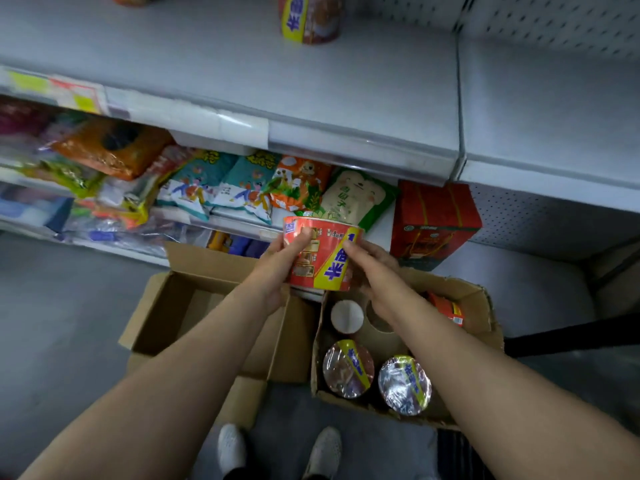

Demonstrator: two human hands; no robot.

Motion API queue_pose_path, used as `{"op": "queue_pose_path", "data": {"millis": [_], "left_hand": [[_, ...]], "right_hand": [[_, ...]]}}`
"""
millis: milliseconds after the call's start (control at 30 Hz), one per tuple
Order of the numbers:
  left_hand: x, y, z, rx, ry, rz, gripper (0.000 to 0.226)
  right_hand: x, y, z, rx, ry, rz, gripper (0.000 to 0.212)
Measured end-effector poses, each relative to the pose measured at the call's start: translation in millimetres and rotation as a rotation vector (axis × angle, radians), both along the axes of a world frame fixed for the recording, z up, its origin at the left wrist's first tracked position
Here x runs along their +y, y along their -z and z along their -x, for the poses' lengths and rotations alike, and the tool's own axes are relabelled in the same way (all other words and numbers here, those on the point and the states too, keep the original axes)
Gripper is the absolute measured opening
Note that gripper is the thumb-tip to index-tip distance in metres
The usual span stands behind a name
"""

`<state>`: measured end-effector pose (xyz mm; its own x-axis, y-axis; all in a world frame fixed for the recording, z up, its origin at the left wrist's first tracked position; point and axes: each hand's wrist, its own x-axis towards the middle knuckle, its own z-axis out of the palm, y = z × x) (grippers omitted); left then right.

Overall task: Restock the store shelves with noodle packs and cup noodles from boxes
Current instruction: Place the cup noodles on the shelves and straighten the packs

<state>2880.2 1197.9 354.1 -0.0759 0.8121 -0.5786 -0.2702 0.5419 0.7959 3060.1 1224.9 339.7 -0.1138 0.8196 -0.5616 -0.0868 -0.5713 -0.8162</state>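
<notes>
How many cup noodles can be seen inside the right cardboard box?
4: two lid-up at its near end, one bottom-up farther back, one on its side at the far right. The right arm may hide others.

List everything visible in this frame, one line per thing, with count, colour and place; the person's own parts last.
held cup noodle: 1, red and yellow, above the boxes
shelf cup noodle: 1, red and yellow, upper grey shelf
boxed cup noodles: 2 foil lids up, others partly hidden, in right cardboard box
left cardboard box: 1, brown, open, on the floor
snack bags: several, mixed colours, lower shelf
red carton: 1, right of the bags
shoes: 2, white, bottom edge
left hand: grips the held cup
right hand: fingers on the held cup
</notes>
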Motion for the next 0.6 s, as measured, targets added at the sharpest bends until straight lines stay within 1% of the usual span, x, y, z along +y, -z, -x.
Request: {"op": "queue_pose_path", "data": {"millis": [67,100,167,267,400,433,467,567,600], "left_hand": [[0,-20,14,0.007,-0.031,-0.039,0.083],[-1,-30,21,0.014,-0.048,-0.054,0.085],[-2,-47,35,0.014,-0.079,-0.072,0.079],[-10,-68,55,-0.028,-0.137,-0.085,0.069],[-23,-91,83,-0.101,-0.239,-0.088,0.077],[-26,-97,91,-0.123,-0.264,-0.1,0.076],[-29,-102,99,-0.137,-0.291,-0.116,0.07],[-36,-117,122,-0.159,-0.355,-0.158,0.043],[-39,-123,129,-0.149,-0.375,-0.175,0.039]], "right_hand": [[3,-24,17,0.009,0.005,-0.024,0.049],[5,-35,23,0.01,0.004,-0.044,0.042],[9,-53,35,-0.013,-0.019,-0.105,0.035],[12,-79,56,-0.024,-0.066,-0.181,0.036],[12,-113,89,0.058,-0.157,-0.231,0.042],[12,-120,98,0.081,-0.173,-0.239,0.043],[11,-127,108,0.098,-0.192,-0.25,0.044],[10,-146,136,0.125,-0.233,-0.288,0.044],[9,-152,145,0.131,-0.243,-0.303,0.044]]}}
